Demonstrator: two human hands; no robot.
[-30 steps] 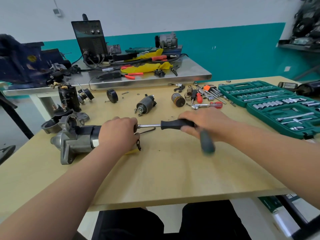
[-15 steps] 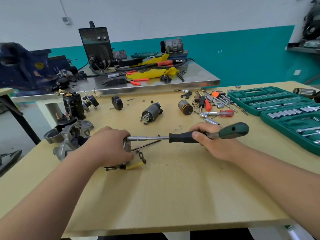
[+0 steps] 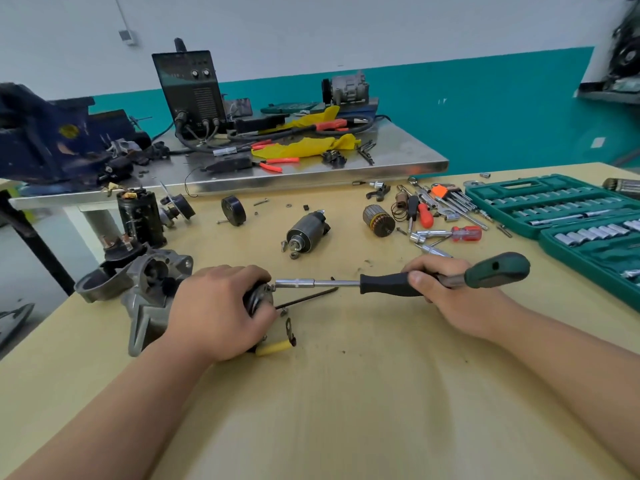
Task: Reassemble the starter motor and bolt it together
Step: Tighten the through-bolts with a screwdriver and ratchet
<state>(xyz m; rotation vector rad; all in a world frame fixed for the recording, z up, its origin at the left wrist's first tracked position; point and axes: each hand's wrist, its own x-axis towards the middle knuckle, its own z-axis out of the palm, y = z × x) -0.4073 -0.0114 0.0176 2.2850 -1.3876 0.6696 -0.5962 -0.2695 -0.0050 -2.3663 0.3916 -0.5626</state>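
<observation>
The starter motor (image 3: 149, 299) lies on its side at the left of the wooden table (image 3: 346, 393), its grey nose housing pointing left. My left hand (image 3: 214, 310) grips its dark body and hides most of it. A socket driver (image 3: 391, 283) with a black grip and chrome shaft runs level to the motor's end cap, where its socket sits on a bolt head. My right hand (image 3: 446, 289) holds that black grip together with a green-handled ratchet (image 3: 495, 270). A yellow-sleeved lead (image 3: 273, 348) with a ring terminal sticks out under the motor.
Loose parts lie behind: a solenoid (image 3: 306, 233), an armature (image 3: 379, 221), a black cap (image 3: 233, 211), a black motor case (image 3: 140, 216) and a grey housing (image 3: 100, 282). Small tools (image 3: 446, 216) and an open green socket set (image 3: 571, 216) are at right. A steel bench (image 3: 398, 161) stands beyond.
The green ratchet handle swung from pointing down toward me up to level on the right, turning the driver. My view rose and shifted. My left hand stayed on the motor.
</observation>
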